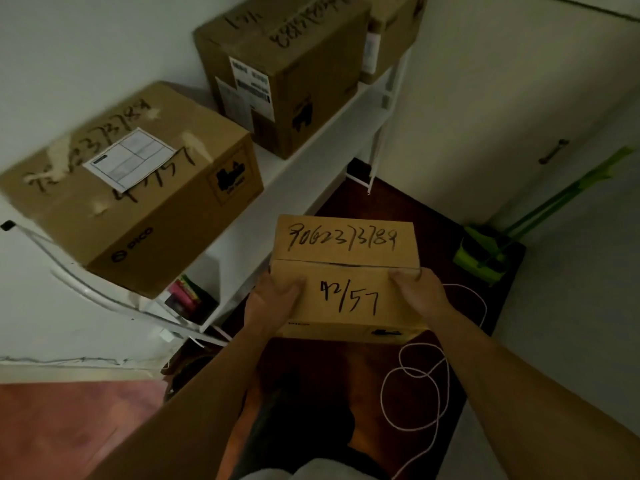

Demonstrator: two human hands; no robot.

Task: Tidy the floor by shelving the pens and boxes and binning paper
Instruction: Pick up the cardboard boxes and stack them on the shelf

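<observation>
The person stands beside a white shelf (311, 157) and holds a small cardboard box (346, 275) in front of the body, above the dark floor (398, 209). The left hand (273, 303) grips the box at its left side, thumb on the top; the right hand (420, 292) grips the right side in the same way — both are closed around it. On the box top, numbers are written in black marker. The box is near the shelf edge but not touching it. On the shelf stand two bigger boxes — one close (135, 188), one further back (287, 71). A white cord (420, 375) lies in loops on the floor, and a green dustpan (485, 254) leans in the corner.
</observation>
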